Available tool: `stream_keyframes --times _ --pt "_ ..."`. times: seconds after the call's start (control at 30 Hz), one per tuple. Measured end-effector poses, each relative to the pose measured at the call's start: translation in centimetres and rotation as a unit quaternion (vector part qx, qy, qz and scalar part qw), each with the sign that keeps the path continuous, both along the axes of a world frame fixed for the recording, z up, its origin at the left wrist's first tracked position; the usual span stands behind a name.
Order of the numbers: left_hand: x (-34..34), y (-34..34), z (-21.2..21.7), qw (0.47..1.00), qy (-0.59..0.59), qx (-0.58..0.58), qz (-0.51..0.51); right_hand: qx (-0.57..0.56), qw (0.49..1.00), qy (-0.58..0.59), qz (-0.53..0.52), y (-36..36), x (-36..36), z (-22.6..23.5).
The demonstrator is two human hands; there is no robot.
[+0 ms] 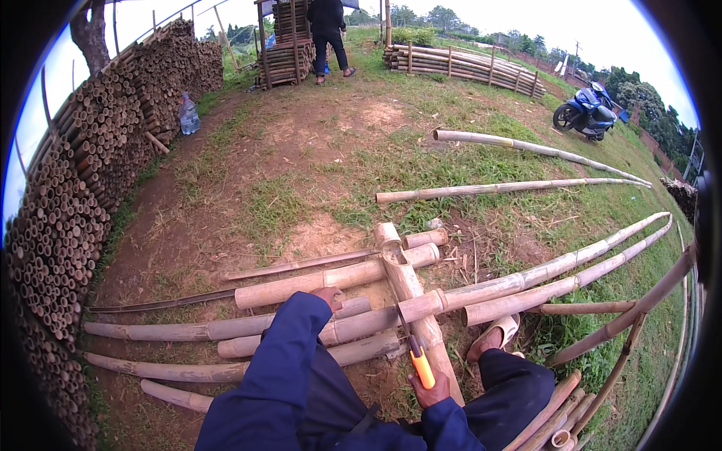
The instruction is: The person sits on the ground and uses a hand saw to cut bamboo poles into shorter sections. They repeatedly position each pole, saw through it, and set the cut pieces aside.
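My right hand (434, 389) is closed round the orange-yellow handle of a handsaw (423, 368). The saw's dark, narrow blade stands across a long bamboo pole (444, 301), close to a joint in it. Beneath that pole lies a thick bamboo crosspiece (406, 282) with a notched far end. My left hand (329, 297) presses down, fingers curled, on the bamboo to the left of the blade; the sleeve hides part of it, and I cannot tell exactly which pole it touches. Shorter bamboo lengths (278, 293) lie around it.
Cut bamboo is stacked high (83, 165) on the left, near a plastic water jug (189, 116). Two long poles (511, 188) lie ahead. A person (327, 34) stands at the back by a rack. A blue motorbike (590, 113) is parked far right; a bamboo frame (624, 323) stands close on my right.
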State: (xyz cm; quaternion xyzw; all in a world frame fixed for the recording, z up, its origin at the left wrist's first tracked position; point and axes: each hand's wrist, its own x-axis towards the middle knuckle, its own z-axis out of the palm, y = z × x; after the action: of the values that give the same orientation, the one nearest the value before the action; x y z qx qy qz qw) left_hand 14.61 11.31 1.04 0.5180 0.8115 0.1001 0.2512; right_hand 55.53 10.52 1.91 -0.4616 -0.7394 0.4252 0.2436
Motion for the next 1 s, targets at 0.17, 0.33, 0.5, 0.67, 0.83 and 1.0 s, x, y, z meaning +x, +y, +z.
stream_keyframes --times 0.17,0.33,0.5,0.67,0.83,1.0 --pt "0.48 -0.04 0.52 1.000 0.005 -0.005 0.006 -0.006 1.000 -0.004 -0.001 -0.07 0.12 0.53" --pt "0.32 0.08 0.57 1.000 -0.016 -0.006 0.011 -0.003 1.000 -0.007 -0.003 -0.07 0.11 0.32" --pt "0.16 0.04 0.45 1.000 -0.014 -0.019 0.001 -0.001 1.000 -0.008 0.001 -0.04 0.09 0.52" --pt "-0.19 -0.09 0.00 1.000 0.007 -0.019 -0.007 -0.001 1.000 -0.007 0.006 -0.15 -0.07 0.64" --pt "0.25 0.00 0.44 1.000 -0.011 -0.022 0.001 -0.002 1.000 -0.005 0.006 -0.07 0.15 0.38" --pt "0.49 0.17 0.64 1.000 -0.005 -0.025 0.000 0.010 1.000 -0.001 0.011 0.00 0.15 0.06"
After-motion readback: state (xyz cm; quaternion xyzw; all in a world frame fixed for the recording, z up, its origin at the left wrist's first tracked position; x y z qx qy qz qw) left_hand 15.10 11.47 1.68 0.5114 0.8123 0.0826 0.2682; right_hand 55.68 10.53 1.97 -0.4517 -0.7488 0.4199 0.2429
